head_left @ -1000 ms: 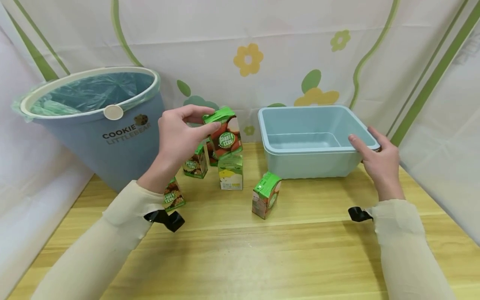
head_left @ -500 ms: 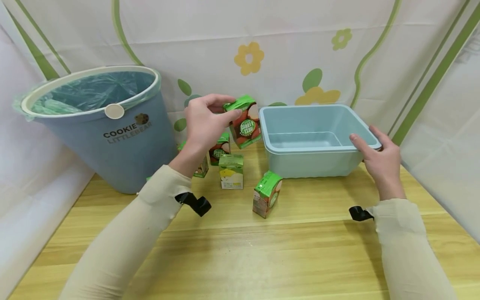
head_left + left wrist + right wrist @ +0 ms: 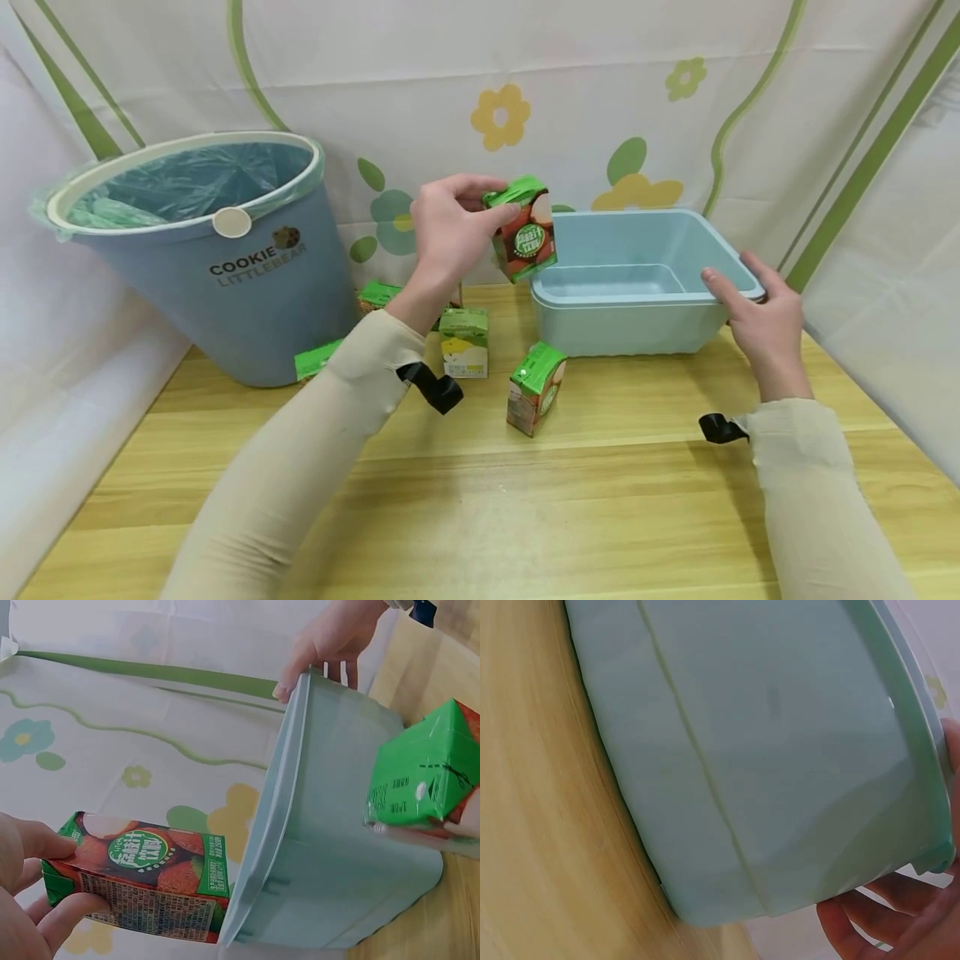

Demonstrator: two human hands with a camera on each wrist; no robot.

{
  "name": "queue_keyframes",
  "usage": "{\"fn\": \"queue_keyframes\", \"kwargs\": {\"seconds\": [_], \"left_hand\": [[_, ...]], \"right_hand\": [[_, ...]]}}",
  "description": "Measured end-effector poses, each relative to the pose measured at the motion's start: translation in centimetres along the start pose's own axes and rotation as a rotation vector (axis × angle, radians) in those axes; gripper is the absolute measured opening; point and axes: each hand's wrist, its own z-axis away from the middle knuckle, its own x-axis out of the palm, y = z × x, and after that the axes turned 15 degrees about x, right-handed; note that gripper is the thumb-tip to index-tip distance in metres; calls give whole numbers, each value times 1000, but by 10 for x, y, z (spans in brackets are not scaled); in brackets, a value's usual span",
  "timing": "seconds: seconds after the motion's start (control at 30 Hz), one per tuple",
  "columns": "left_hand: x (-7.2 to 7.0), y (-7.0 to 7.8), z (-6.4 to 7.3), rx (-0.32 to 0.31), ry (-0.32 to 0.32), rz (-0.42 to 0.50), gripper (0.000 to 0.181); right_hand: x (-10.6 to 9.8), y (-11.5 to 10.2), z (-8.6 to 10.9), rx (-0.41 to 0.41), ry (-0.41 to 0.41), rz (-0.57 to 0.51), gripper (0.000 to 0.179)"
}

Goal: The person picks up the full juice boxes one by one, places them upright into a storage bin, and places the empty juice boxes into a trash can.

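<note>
My left hand (image 3: 453, 229) pinches a green-topped red juice carton (image 3: 527, 237) by its upper end, raised off the table just outside the left rim of a light blue plastic bin (image 3: 626, 329). In the left wrist view, fruit pictures and small print cover the held carton (image 3: 142, 870). My right hand (image 3: 768, 329) grips the bin's right rim, thumb on the inside; from the right wrist, its fingers (image 3: 870, 915) show under the rim. On the table stand a yellow-and-green carton (image 3: 464, 343) and a red-and-green carton (image 3: 536, 390). My left arm partly hides other cartons (image 3: 377, 293).
A tall blue bucket (image 3: 270, 308) with a cream rim and a clear plastic liner stands at the left. Behind everything hangs a white flower-printed curtain (image 3: 570, 108). The wooden table (image 3: 540, 517) extends toward me.
My left hand has carried the juice carton rightward and up, from above the other cartons to the bin's left rim. The right hand keeps its grip on the bin.
</note>
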Motion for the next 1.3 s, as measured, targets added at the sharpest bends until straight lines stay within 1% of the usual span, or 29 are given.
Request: {"fn": "queue_keyframes", "kwargs": {"seconds": [0.23,0.4,0.57,0.67,1.0,1.3], "left_hand": [[24,-4,0,6,9,32,23],[39,-6,-4,1,28,75,22],[53,-6,-8,-9,33,123,21],[61,-6,-9,-18,29,127,20],[84,-14,-6,-34,-53,131,21],[96,-28,-4,-67,-128,88,23]], "right_hand": [[0,0,1,6,-5,3,83],[-1,1,1,4,1,7,82],[-3,4,1,9,4,11,82],[-4,5,1,5,12,4,82],[-3,5,0,-11,20,-2,81],[0,2,0,-31,21,-7,81]]}}
